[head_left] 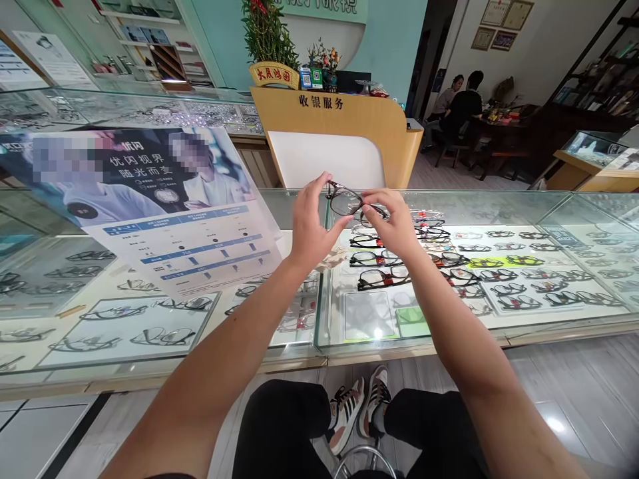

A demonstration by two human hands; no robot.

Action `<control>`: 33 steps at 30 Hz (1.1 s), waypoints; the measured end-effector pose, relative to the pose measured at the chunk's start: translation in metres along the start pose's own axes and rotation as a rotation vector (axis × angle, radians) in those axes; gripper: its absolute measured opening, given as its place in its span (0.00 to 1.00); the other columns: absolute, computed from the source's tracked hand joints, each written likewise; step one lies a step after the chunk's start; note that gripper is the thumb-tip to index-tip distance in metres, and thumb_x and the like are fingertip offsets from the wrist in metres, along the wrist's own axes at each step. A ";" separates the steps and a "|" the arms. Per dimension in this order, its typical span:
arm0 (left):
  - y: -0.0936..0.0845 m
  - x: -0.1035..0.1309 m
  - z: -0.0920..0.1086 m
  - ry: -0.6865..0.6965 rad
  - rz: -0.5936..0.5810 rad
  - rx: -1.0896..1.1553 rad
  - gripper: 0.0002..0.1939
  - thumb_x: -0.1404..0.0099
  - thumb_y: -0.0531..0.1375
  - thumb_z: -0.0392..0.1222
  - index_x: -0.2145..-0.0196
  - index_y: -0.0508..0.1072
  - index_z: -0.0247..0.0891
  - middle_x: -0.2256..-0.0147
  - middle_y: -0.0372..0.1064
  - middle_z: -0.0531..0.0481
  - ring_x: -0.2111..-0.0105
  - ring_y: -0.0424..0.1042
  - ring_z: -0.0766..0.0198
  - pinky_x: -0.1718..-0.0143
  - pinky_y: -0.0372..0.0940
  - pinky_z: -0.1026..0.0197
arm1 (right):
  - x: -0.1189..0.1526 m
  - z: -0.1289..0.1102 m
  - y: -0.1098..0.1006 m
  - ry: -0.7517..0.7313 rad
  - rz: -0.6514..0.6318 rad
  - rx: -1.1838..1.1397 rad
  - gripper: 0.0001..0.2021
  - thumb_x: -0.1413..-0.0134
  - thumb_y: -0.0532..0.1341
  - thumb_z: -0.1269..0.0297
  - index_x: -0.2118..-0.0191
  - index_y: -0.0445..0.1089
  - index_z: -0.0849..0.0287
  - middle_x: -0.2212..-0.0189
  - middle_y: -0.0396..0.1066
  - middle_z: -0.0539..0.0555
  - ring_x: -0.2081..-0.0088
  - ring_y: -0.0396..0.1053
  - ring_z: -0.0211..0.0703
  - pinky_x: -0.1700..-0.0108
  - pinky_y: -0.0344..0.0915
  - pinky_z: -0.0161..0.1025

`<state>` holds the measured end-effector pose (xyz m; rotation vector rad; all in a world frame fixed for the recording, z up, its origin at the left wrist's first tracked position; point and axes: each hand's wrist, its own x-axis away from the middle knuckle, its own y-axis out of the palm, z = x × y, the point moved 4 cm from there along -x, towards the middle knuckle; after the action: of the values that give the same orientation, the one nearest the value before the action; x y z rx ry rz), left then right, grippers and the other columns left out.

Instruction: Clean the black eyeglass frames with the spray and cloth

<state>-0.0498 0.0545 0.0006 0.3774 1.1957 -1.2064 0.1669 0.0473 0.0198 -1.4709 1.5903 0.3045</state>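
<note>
A pair of dark-framed glasses (345, 201) is held up above the glass display counter (369, 349). My left hand (313, 223) grips its left end, fingertips at the upper corner of the frame and the thumb reaching toward the lens. On the other side, my right hand (392, 219) pinches the frame between thumb and fingers, covering part of it. Under the glass, just below my hands, lie rows of dark glasses with red tags (383, 278).
A printed leaflet (200, 246) stands on the counter at the left. Behind are a yellow cashier desk (329, 113) with a plant (269, 40), and two people seated at a dark table at the back right. More glasses fill the cases on both sides.
</note>
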 end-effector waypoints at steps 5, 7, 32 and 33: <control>0.004 0.002 -0.006 -0.078 -0.016 0.070 0.53 0.32 0.72 0.73 0.20 0.60 0.52 0.30 0.73 0.35 0.27 0.73 0.37 0.20 0.59 0.32 | -0.001 0.003 -0.001 0.060 -0.026 -0.062 0.17 0.27 0.67 0.41 0.56 0.84 0.49 0.43 0.86 0.58 0.38 0.77 0.59 0.30 0.70 0.62; 0.005 0.001 -0.008 -0.106 -0.029 0.121 0.53 0.33 0.72 0.74 0.20 0.60 0.53 0.30 0.73 0.35 0.27 0.74 0.38 0.20 0.58 0.33 | -0.001 0.004 0.000 0.095 -0.039 -0.105 0.18 0.29 0.69 0.40 0.56 0.84 0.49 0.42 0.86 0.58 0.37 0.77 0.59 0.30 0.70 0.62; 0.012 0.004 0.025 -0.404 0.002 0.350 0.19 0.31 0.72 0.62 0.58 0.90 0.45 0.66 0.80 0.49 0.68 0.70 0.62 0.63 0.70 0.57 | 0.016 -0.020 0.024 -0.003 0.183 0.104 0.13 0.23 0.64 0.51 0.51 0.85 0.49 0.44 0.85 0.61 0.41 0.81 0.58 0.35 0.77 0.58; 0.013 0.004 0.022 -0.434 0.018 0.376 0.20 0.32 0.73 0.63 0.59 0.89 0.44 0.65 0.81 0.49 0.68 0.71 0.61 0.64 0.70 0.57 | 0.017 -0.020 0.026 -0.021 0.173 0.145 0.13 0.22 0.63 0.52 0.49 0.84 0.49 0.43 0.84 0.61 0.40 0.81 0.58 0.34 0.77 0.58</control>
<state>-0.0283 0.0400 0.0013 0.3781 0.5914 -1.4127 0.1370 0.0280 0.0079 -1.2196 1.6899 0.2958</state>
